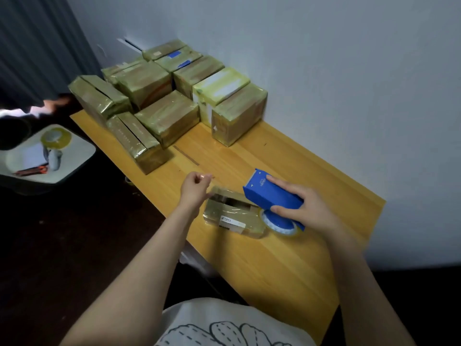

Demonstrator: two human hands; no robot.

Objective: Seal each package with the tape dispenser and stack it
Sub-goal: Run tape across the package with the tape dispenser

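A small tape-wrapped package (233, 213) with a white label lies on the wooden table (287, 258) in front of me. My right hand (306, 211) grips the blue tape dispenser (272, 196), which rests over the package's right end with its clear tape roll (279, 224) showing below. My left hand (195, 189) hovers just left of the package, fingers pinched on what looks like the end of the clear tape. A group of several taped packages (172, 96) is stacked at the far end of the table against the wall.
A white stool (74, 158) to the left holds a spare tape roll (56, 138), paper and scissors. Another person's hand (55, 103) shows at the left edge by a dark curtain. The wall runs along the table's right side.
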